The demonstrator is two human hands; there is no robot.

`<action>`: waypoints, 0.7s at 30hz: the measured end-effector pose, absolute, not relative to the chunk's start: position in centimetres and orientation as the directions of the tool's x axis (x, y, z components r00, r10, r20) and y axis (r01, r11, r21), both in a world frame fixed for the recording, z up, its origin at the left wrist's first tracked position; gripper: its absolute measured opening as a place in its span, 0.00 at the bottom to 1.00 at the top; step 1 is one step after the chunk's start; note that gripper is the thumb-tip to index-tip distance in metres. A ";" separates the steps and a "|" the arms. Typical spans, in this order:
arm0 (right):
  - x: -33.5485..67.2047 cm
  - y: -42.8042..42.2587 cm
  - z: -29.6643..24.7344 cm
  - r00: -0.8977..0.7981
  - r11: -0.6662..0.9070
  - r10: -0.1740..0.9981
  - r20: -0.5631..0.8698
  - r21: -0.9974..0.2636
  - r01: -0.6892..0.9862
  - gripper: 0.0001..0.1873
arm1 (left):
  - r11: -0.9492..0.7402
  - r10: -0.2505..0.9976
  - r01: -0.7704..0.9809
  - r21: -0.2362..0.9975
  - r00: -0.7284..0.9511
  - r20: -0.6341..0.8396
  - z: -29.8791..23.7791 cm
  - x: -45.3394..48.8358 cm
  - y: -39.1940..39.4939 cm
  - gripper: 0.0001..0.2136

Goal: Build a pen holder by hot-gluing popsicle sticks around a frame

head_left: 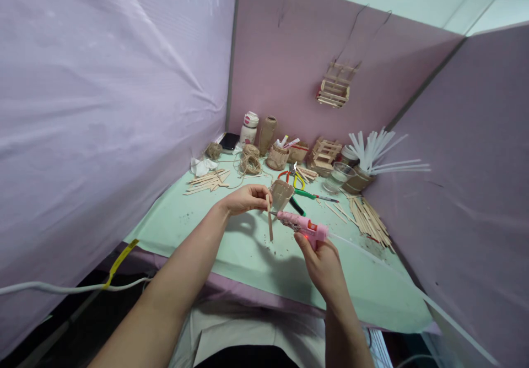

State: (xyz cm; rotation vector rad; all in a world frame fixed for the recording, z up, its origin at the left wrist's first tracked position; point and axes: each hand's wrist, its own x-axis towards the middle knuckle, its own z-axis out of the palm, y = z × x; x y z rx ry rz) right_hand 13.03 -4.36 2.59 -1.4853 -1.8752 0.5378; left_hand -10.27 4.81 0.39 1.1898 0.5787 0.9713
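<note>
The left hand (253, 198) pinches a wooden stick (270, 228) near its end above the green table (177, 225), probably to leave space for the glue gun (301, 224), which the right hand (323, 258) wraps.

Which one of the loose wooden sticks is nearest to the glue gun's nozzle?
The stick held in the left hand; the other loose sticks lie on the table.

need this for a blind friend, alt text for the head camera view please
A person's right hand aims a pink glue gun at a thin wooden stick in the left hand. More sticks, green-handled pliers and twine lie on the pale green table; a small stick-built holder hangs behind.
</note>
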 end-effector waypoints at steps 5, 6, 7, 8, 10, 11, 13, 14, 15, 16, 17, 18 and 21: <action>13.0 -4.3 2.6 -0.128 0.283 0.954 0.270 -0.682 0.674 0.24 | 0.063 0.865 -0.310 0.949 0.491 0.102 0.5 -10.3 4.8 0.13; 13.0 -4.3 2.6 -0.132 0.285 0.955 0.267 -0.683 0.672 0.24 | 0.065 0.866 -0.310 0.949 0.489 0.100 0.5 -10.3 4.8 0.13; 13.0 -4.3 2.6 -0.136 0.285 0.955 0.264 -0.684 0.672 0.25 | 0.067 0.868 -0.310 0.948 0.487 0.098 0.5 -10.2 4.7 0.13; 13.0 -4.3 2.6 -0.138 0.285 0.955 0.262 -0.684 0.672 0.25 | 0.067 0.869 -0.312 0.948 0.485 0.098 0.5 -10.2 4.7 0.14; 13.1 -4.3 2.6 -0.136 0.282 0.956 0.261 -0.680 0.677 0.25 | 0.067 0.868 -0.315 0.947 0.486 0.100 0.6 -10.2 4.7 0.13; 13.1 -4.2 2.5 -0.133 0.279 0.956 0.260 -0.679 0.679 0.25 | 0.066 0.867 -0.317 0.946 0.488 0.102 0.6 -10.2 4.7 0.13; 13.1 -4.2 2.4 -0.132 0.276 0.957 0.257 -0.676 0.683 0.25 | 0.066 0.864 -0.320 0.945 0.493 0.106 0.5 -10.2 4.8 0.13; 13.1 -4.1 2.4 -0.134 0.278 0.957 0.258 -0.675 0.683 0.25 | 0.066 0.863 -0.319 0.945 0.495 0.106 0.5 -10.2 4.8 0.13; 13.2 -4.1 2.4 -0.138 0.280 0.956 0.258 -0.674 0.683 0.26 | 0.066 0.863 -0.318 0.946 0.495 0.106 0.5 -10.3 4.8 0.13; 13.2 -4.1 2.4 -0.140 0.282 0.956 0.258 -0.673 0.684 0.26 | 0.066 0.864 -0.315 0.947 0.493 0.104 0.5 -10.3 4.8 0.13; 13.2 -4.1 2.4 -0.141 0.282 0.956 0.258 -0.670 0.686 0.26 | 0.066 0.865 -0.312 0.948 0.491 0.102 0.5 -10.3 4.8 0.14; 13.2 -4.1 2.4 -0.139 0.280 0.956 0.258 -0.668 0.689 0.26 | 0.066 0.866 -0.310 0.948 0.489 0.100 0.5 -10.3 4.8 0.14; 13.2 -4.2 2.3 -0.129 0.269 0.959 0.253 -0.664 0.698 0.26 | 0.064 0.867 -0.313 0.948 0.487 0.103 0.4 -10.3 4.8 0.14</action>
